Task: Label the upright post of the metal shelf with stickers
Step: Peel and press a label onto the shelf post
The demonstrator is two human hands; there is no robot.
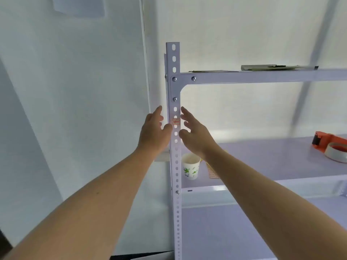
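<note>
A white perforated upright post (pixel 175 166) of the metal shelf runs down the middle of the view. Two small red-outlined stickers (pixel 176 121) sit one above the other on its front face, below the upper corner bracket. My left hand (pixel 155 132) is at the post's left edge, its thumb touching the post beside the lower sticker. On the right side my right hand (pixel 195 134) has its fingers spread, fingertips close to the post next to the stickers. Neither hand holds anything. A sticker sheet (pixel 213 173) lies on the middle shelf, mostly hidden by my right forearm.
A paper cup (pixel 191 168) with green print stands on the middle shelf (pixel 272 158) just right of the post. An orange tape dispenser (pixel 331 146) lies at the far right. Flat cardboard pieces (pixel 276 67) rest on the top shelf. A white wall is on the left.
</note>
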